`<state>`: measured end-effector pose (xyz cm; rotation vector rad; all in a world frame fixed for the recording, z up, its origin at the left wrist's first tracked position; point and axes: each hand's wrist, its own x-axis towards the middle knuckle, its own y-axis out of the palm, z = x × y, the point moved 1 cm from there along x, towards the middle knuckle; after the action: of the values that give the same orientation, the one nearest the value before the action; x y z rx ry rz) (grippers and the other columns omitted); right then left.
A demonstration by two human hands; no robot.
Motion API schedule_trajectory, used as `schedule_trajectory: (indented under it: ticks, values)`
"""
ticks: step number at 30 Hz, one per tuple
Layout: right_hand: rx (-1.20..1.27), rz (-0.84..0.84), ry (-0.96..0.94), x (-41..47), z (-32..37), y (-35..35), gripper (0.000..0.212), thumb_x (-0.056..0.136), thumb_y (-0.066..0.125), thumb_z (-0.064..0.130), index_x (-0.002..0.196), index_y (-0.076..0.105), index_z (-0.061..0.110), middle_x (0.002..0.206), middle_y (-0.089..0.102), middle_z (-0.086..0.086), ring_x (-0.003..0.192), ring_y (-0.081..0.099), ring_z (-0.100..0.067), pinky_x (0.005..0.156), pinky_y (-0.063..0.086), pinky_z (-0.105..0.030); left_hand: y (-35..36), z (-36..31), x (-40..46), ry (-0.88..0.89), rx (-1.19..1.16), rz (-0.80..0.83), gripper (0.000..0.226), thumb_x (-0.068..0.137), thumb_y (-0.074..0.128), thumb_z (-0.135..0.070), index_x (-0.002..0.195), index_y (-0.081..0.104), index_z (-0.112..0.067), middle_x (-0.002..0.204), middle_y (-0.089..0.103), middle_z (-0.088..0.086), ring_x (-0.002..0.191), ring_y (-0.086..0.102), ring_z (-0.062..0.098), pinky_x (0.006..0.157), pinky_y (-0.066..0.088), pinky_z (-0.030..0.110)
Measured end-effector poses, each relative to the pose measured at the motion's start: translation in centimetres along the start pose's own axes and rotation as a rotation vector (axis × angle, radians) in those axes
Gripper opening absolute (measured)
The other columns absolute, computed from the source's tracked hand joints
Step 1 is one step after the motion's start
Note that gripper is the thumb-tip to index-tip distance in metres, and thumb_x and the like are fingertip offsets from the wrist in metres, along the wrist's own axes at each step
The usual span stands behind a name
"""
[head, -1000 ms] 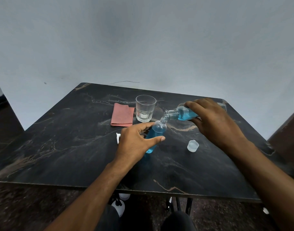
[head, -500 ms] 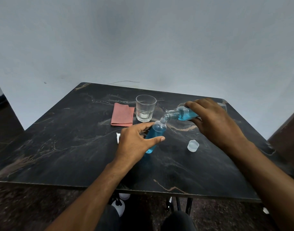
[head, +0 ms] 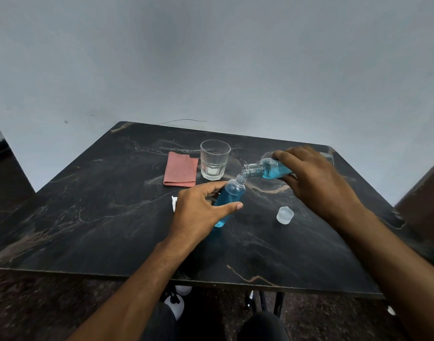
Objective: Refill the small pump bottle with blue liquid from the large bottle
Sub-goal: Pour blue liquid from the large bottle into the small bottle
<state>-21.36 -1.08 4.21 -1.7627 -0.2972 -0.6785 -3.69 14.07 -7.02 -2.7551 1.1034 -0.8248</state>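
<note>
Two bare hands work above a dark marble-patterned table (head: 87,217) that stands against a pale wall (head: 211,57), and both hands hold bottles.

Largest of the task's things is the large bottle (head: 272,169), tipped nearly flat over the far right part of the table. The right hand (head: 316,180) grips it from above, fingers curled over its body and the thumb under its near side. Blue liquid pools in the lower part of the bottle, and its clear open neck points left and slightly down, meeting the mouth of the small bottle.

The left hand (head: 198,212) holds the small pump bottle (head: 229,200), which leans to the right with its open top up. Thumb and forefinger are spread in a wide curve around the bottle's body, the thumb tip on its near side, the forefinger behind it. Blue liquid fills most of the bottle, with a clear band under its neck. Its base stands at or just above the tabletop; which one cannot be told.

Behind the small bottle stands a clear drinking glass (head: 214,159), and just left of it lies a folded pink cloth (head: 180,172). A small translucent cap (head: 284,214) sits on the table to the right of the left hand, apart from both bottles. A white object (head: 174,203) peeks out beside the left hand, mostly hidden.
</note>
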Motion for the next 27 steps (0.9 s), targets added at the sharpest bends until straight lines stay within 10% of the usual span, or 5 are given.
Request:
schedule_trajectory:
  ticks: [27]
  values:
    - [-0.015, 0.001, -0.008, 0.02, -0.07, -0.02, 0.043, 0.080, 0.079, 0.011, 0.120, 0.064, 0.005, 0.108, 0.068, -0.013, 0.095, 0.061, -0.033, 0.077, 0.050, -0.041, -0.27, -0.34, 0.13, 0.012, 0.022, -0.025, 0.059, 0.067, 0.094, -0.041, 0.122, 0.074, -0.032, 0.109, 0.076, -0.027, 0.099, 0.072, -0.008, 0.085, 0.061, 0.020]
